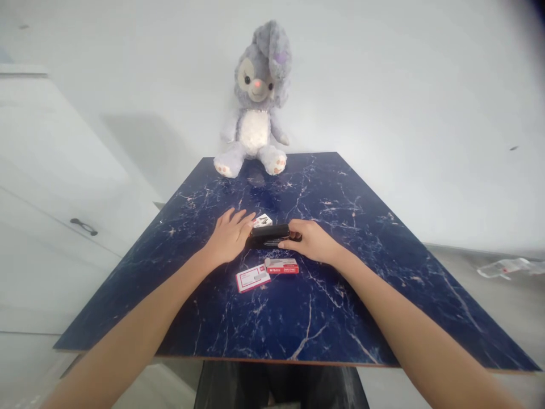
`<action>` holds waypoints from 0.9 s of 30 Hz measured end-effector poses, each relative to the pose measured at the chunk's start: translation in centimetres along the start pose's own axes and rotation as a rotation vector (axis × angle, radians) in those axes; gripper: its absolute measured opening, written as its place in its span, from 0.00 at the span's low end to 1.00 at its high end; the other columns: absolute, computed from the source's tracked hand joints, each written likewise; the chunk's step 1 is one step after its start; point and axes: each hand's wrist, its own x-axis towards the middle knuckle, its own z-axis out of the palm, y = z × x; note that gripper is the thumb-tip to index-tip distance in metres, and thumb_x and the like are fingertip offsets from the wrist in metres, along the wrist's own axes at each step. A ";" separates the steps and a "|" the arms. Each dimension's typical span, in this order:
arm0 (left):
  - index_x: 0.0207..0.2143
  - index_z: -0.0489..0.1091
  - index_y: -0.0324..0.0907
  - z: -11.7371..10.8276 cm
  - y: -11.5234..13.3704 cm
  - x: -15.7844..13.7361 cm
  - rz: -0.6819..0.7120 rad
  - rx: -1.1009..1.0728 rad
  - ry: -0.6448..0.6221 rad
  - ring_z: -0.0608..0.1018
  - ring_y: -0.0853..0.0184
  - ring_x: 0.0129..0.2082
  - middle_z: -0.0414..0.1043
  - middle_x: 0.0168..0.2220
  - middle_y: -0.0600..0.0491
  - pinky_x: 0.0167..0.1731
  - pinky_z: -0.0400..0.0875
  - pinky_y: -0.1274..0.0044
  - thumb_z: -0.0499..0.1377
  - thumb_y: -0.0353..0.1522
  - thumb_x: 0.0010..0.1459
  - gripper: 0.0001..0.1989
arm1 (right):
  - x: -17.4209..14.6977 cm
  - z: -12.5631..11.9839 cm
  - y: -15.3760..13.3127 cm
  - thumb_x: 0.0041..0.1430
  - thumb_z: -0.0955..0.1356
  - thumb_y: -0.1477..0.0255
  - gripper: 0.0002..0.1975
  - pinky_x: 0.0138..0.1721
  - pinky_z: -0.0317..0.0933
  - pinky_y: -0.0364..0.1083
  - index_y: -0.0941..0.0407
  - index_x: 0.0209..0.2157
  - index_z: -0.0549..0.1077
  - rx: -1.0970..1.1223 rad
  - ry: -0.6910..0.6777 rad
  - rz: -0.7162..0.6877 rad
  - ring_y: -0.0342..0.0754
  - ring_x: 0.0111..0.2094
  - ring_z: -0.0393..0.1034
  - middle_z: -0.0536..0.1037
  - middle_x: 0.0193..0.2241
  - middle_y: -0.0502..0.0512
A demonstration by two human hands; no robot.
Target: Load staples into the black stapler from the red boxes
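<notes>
A black stapler lies crosswise on the blue marbled table, between my two hands. Around its right end, the fingers and thumb of my right hand are closed. My left hand rests at the stapler's left end with its fingers spread, the thumb side against it. Just behind the stapler is a small white box with a dark picture, partly covered by my left fingertips. In front lie a red and white staple box and a flat white packet with a red border, touching each other.
A grey plush rabbit sits at the far edge of the blue table, against the white wall. To the left stands a white cabinet with a dark handle. Clear plastic packaging lies beyond the table's right edge.
</notes>
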 end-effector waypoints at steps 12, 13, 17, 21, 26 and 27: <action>0.64 0.65 0.49 0.9 -0.3 0.0 -0.019 -0.056 0.032 0.51 0.47 0.70 0.68 0.61 0.50 0.65 0.45 0.49 0.38 0.48 0.70 0.30 | -0.1 -0.9 -0.3 0.53 0.75 0.63 0.14 0.30 0.53 0.42 0.55 0.25 0.70 -0.033 -0.007 0.090 0.42 0.27 0.66 0.75 0.26 0.47; 0.63 0.65 0.48 0.9 -0.3 -0.1 -0.018 -0.040 0.034 0.51 0.47 0.70 0.68 0.61 0.50 0.65 0.45 0.49 0.38 0.48 0.70 0.30 | 0.0 -1.0 -0.3 0.53 0.75 0.63 0.14 0.30 0.53 0.42 0.55 0.25 0.70 -0.036 -0.010 0.084 0.42 0.27 0.66 0.75 0.26 0.47; 0.64 0.64 0.50 1.0 -0.3 -0.2 -0.030 -0.019 0.036 0.51 0.47 0.70 0.68 0.61 0.50 0.65 0.47 0.50 0.39 0.48 0.70 0.29 | 0.3 -1.1 -0.4 0.54 0.74 0.66 0.12 0.30 0.53 0.42 0.55 0.27 0.69 -0.053 -0.040 0.049 0.42 0.28 0.65 0.74 0.27 0.47; 0.68 0.57 0.49 0.5 -0.3 -0.3 0.000 -0.012 0.063 0.50 0.45 0.70 0.61 0.66 0.47 0.64 0.47 0.49 0.42 0.46 0.70 0.28 | 0.2 -1.1 -0.4 0.55 0.74 0.65 0.13 0.31 0.52 0.42 0.55 0.27 0.69 -0.095 -0.038 0.041 0.42 0.28 0.65 0.74 0.27 0.47; 0.68 0.55 0.45 -1.4 1.2 0.3 0.245 0.005 0.146 0.53 0.50 0.69 0.52 0.70 0.46 0.66 0.49 0.54 0.46 0.36 0.69 0.27 | 0.1 -0.5 -0.6 0.55 0.74 0.65 0.13 0.31 0.52 0.42 0.56 0.27 0.69 -0.115 0.011 0.043 0.42 0.27 0.64 0.73 0.26 0.47; 0.67 0.57 0.45 -1.7 1.8 0.7 0.297 -0.027 0.143 0.56 0.53 0.68 0.55 0.69 0.47 0.66 0.51 0.55 0.46 0.34 0.68 0.26 | 0.1 -0.3 -0.8 0.54 0.74 0.64 0.14 0.30 0.51 0.42 0.56 0.26 0.69 -0.115 0.012 0.040 0.42 0.27 0.64 0.73 0.25 0.47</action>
